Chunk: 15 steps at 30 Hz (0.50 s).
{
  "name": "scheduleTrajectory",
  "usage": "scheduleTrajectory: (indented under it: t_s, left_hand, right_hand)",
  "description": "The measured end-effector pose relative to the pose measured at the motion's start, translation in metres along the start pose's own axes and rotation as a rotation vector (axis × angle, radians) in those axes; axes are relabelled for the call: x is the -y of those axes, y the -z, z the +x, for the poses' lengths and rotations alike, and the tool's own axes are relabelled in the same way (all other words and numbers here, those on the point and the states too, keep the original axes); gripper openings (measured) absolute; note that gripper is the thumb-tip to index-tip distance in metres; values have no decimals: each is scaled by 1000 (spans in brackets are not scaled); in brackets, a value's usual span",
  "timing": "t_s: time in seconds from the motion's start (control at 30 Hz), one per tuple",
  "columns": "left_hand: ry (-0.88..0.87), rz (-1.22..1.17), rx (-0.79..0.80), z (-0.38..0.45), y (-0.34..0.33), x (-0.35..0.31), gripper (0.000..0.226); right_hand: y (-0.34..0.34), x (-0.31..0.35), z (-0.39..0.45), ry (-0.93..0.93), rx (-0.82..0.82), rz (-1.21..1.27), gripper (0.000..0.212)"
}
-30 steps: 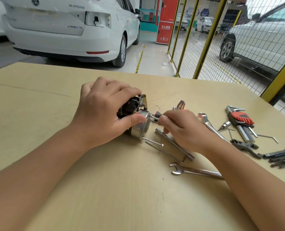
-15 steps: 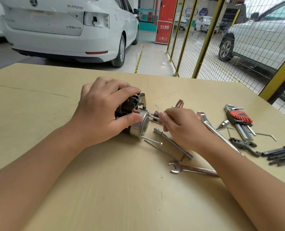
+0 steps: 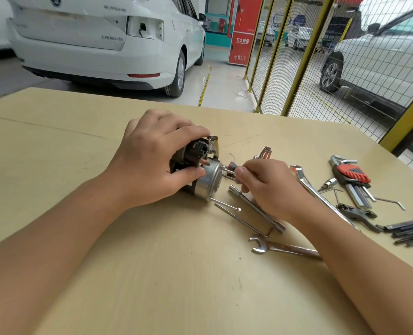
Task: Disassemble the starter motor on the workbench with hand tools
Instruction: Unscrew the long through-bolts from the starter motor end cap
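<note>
The starter motor point(image 3: 207, 180) lies on its side on the wooden workbench point(image 3: 55, 146), its silver end cap facing right and a black solenoid on top. My left hand point(image 3: 157, 160) grips it from above, thumb pressed on the cap's rim. My right hand point(image 3: 270, 187) holds a small screwdriver point(image 3: 230, 165) with a red-and-black handle, whose tip meets the end cap. Two long through bolts point(image 3: 234, 211) lie on the bench just below the cap.
To the right lie a T-handle socket wrench point(image 3: 256, 209), an open-end spanner point(image 3: 282, 247), a long ring spanner point(image 3: 306, 182), a red-holder hex key set point(image 3: 350, 175), a loose bit point(image 3: 328, 183) and dark hex keys point(image 3: 408, 230). White cars and a yellow mesh fence stand behind.
My right hand has turned slightly on the screwdriver handle, which now shows more between my fingers. My left hand and the motor have stayed in place.
</note>
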State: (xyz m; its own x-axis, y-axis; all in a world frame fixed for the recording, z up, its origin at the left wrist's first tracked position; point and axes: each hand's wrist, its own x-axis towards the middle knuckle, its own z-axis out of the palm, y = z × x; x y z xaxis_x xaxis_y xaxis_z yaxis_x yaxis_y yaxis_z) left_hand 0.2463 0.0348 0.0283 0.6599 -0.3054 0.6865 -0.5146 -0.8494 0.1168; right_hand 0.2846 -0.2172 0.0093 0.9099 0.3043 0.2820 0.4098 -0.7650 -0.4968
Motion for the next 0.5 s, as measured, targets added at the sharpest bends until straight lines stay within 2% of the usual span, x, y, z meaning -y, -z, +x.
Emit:
scheduleTrajectory:
  t_s: [0.1,0.2,0.33,0.5]
  left_hand:
    - [-3,6,-4,0,-1,0,60]
    - [0,8,-4,0,-2,1,60]
    - [0,9,-4,0,-2,0,60]
    - [6,10,-15,-1,-2,-1,59]
  right_hand:
    - [1,-1,1,6,-55,19,21]
    - [2,-2,0,31,-72,83,19]
    - [1,-5,0,4,8,25,36]
    - [3,-3,0,29,-83,82,18]
